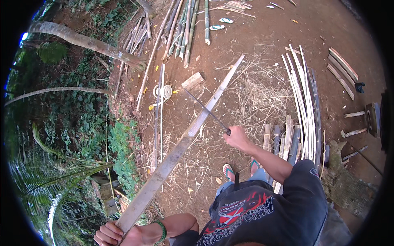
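Long slat (171,158) runs from 7 o'clock through the middle to 1 o'clock; my left hand (110,233) grips its 7 o'clock end; my right hand (237,138) clasps a knife (213,116) whose blade crosses it, contact unclear; I judge this a shaving step; the next stroke seems to call for a firm hold and shallow blade angle.

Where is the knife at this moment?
In the head view, the knife is near the middle, gripped in the right hand and crossing the long slat, its tip up-left near the wooden block.
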Motion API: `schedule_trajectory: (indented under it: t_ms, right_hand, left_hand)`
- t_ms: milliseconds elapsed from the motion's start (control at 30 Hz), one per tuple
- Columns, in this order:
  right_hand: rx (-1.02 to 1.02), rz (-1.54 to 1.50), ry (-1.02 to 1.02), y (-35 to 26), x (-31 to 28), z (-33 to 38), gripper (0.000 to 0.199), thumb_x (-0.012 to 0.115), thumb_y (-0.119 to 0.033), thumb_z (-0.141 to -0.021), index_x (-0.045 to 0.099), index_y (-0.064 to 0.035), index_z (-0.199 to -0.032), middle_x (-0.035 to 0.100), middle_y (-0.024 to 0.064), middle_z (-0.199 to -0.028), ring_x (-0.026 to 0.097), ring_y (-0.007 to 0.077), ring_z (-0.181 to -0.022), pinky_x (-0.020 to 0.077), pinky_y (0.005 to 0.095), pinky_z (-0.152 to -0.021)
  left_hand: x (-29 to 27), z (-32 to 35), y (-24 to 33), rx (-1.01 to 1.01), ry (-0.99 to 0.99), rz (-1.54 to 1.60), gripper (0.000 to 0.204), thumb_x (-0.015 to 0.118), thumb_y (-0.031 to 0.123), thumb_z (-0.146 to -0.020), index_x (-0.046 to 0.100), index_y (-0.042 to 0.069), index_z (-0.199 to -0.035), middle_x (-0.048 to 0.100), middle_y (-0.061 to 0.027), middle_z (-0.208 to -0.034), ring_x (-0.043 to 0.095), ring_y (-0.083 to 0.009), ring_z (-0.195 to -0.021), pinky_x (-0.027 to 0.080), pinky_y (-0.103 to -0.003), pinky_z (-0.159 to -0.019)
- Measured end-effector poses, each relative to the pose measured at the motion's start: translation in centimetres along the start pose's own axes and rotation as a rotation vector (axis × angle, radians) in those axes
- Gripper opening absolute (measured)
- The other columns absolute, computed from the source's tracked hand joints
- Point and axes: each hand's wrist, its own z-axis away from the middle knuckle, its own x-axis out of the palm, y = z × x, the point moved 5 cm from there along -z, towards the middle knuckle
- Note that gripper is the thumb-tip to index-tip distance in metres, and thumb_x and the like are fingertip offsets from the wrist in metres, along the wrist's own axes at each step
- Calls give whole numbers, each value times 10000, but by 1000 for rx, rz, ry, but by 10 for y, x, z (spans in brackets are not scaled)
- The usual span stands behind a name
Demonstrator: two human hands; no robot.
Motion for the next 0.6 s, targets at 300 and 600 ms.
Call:
schedule_trajectory:
  t_ms: [300,600]
  right_hand:
    - [268,327,1,118,-29,-82,265,663,-209,-791,710,33,-889,695,229,-767,684,351,-686,550,429,-665]
    - [-54,108,-176,80,-23,-93,233,660,-187,-768,720,27,-835,684,186,-680,679,298,-608,574,411,-656]
  left_hand:
    - [11,-13,-9,-12,-20,36,334,488,122,-866,284,160,-603,235,42,-526,230,-92,-417,227,-240,-405]
    - [-2,-19,-2,-23,-40,40,331,462,135,-890,280,170,-616,223,43,-544,210,-99,-424,226,-244,-406]
